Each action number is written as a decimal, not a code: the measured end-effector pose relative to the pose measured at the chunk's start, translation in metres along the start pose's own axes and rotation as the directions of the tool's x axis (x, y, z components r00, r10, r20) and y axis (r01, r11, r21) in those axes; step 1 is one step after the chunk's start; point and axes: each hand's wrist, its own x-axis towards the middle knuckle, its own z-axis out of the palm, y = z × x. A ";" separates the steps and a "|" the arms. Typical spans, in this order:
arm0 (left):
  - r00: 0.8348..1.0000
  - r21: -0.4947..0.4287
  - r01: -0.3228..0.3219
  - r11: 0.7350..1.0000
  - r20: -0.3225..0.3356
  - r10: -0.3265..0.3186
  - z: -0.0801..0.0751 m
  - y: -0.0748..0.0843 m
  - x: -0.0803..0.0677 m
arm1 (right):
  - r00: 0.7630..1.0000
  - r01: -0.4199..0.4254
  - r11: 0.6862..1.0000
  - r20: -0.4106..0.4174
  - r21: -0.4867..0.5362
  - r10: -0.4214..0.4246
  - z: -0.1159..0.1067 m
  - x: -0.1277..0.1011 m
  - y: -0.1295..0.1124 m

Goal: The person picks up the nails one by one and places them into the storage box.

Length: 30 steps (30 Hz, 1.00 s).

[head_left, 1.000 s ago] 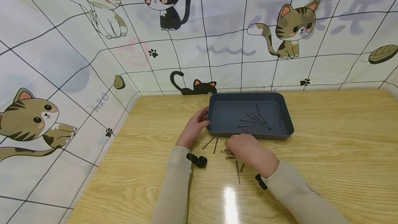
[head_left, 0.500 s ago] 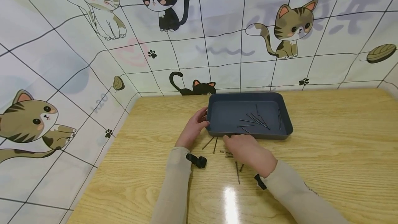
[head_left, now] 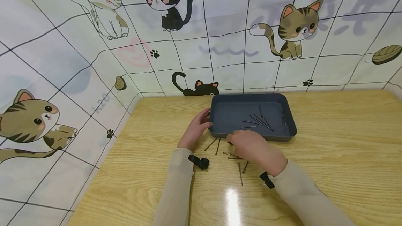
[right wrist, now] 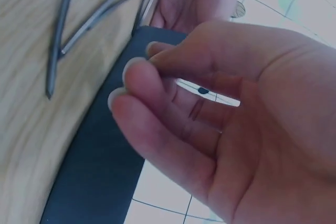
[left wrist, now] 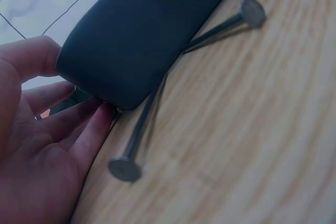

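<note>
A dark grey tray (head_left: pixel 282 136) sits on the wooden table with several nails (head_left: pixel 258 121) lying inside. My left hand (head_left: pixel 205 119) grips the tray's near left corner, thumb on the rim and fingers against the wall (left wrist: pixel 142 30). My right hand (head_left: pixel 233 138) hovers just above the tray's front edge, fingertips pinched together (right wrist: pixel 142 66) on a nail of which only a dark head shows. More loose nails (head_left: pixel 240 174) lie on the table below it, also seen in the wrist views (left wrist: pixel 139 129) (right wrist: pixel 94 17).
A cat-patterned wall (head_left: pixel 94 79) stands close behind and to the left of the table. Black wrist cameras (head_left: pixel 199 161) sit on both sleeves. Bare wood (head_left: pixel 345 142) stretches to the right of the tray.
My right hand has lifted off the scattered nails on the table and moved up to the tray's front edge. The left hand and the tray have stayed put.
</note>
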 end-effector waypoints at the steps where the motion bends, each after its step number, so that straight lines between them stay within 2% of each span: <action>1: 1.000 0.001 -0.001 1.000 -0.001 0.001 0.000 0.000 0.000 | 1.000 0.004 1.000 -0.010 0.014 -0.004 -0.002 0.000 0.001; 8: 1.000 0.005 -0.003 1.000 -0.005 0.003 -0.001 -0.002 0.001 | 0.994 0.032 0.997 -0.103 0.076 -0.024 -0.011 -0.002 0.011; 13: 1.000 -0.002 0.001 1.000 -0.027 -0.001 -0.002 -0.013 0.008 | 0.981 0.030 0.995 -0.195 0.091 -0.012 -0.015 -0.002 0.019; 16: 0.999 0.013 0.002 1.000 -0.043 -0.001 -0.003 -0.021 0.012 | 0.977 0.034 0.989 -0.214 0.142 -0.003 -0.018 -0.002 0.022; 19: 0.999 0.033 0.001 0.999 -0.051 0.001 -0.003 -0.025 0.012 | 0.976 0.083 0.975 -0.215 0.207 -0.037 -0.019 0.000 0.024; 23: 0.999 0.022 -0.002 1.000 -0.040 0.003 -0.003 -0.018 0.009 | 0.976 0.142 0.943 -0.203 0.301 -0.083 -0.020 0.001 0.025; 30: 1.000 0.014 0.001 1.000 -0.008 -0.001 0.000 0.000 0.001 | 0.979 0.122 0.894 -0.202 0.432 -0.036 -0.020 0.001 0.034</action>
